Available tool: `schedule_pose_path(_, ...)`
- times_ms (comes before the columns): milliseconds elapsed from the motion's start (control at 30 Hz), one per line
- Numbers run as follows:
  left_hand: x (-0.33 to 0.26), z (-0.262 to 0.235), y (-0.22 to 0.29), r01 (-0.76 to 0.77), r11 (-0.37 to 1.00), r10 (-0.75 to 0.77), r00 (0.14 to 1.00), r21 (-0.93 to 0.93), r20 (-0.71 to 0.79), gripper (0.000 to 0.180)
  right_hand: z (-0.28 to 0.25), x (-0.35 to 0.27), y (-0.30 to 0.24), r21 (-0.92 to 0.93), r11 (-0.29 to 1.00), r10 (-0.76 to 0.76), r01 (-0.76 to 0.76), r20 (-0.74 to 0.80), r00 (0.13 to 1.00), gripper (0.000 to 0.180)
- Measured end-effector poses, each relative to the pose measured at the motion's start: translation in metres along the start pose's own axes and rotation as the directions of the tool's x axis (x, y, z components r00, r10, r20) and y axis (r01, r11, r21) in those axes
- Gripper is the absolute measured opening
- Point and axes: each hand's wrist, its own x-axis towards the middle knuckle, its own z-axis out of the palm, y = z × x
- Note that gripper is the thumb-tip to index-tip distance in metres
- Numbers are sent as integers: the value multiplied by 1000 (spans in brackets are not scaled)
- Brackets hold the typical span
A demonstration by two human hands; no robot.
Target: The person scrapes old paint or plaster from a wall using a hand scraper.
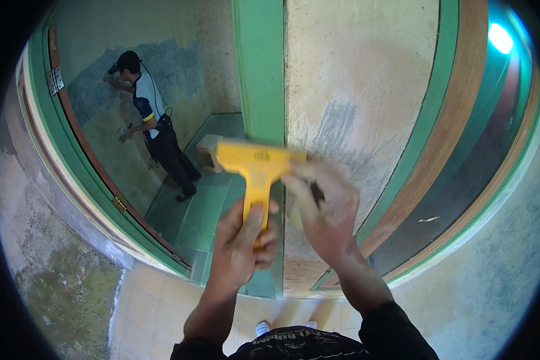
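A yellow plastic scraper [258, 171] with a wide head is held up in front of me, head uppermost. My left hand [239, 245] is closed round its handle, thumb lying along the front. My right hand [327, 201] is at the right end of the scraper's head and smeared by motion. Its fingertips overlap that end, and something small and dark shows between the fingers, too blurred to name. Behind both hands stands a cream wall panel [366, 66] with a grey, scratched-looking patch [336, 129].
Through a green-framed doorway [259, 72] on the left, another person [150, 102] in a cap works at a partly grey wall. A light box-like block [210, 152] sits on the green tiled floor [183, 217] there. A window [444, 204] with a wooden frame is at the right.
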Motion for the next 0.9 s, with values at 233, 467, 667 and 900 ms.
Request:
schedule_pose_path(233,-59,-75,-76,283,872,-338,938,398,74,20,-10,-132,31,128,783,589,-608,161,792,13)
schedule_pose_path(467,-85,-114,-118,437,790,-545,821,429,168,18,-16,-201,33,-18,730,653,-683,313,690,21)
schedule_pose_path(667,-85,-129,-129,373,852,-440,890,367,118,21,-7,-199,29,-139,647,751,-749,288,595,25)
schedule_pose_path(900,-74,-153,-128,314,948,-313,949,50,-31,15,7,-230,26,-83,659,739,-748,256,623,26)
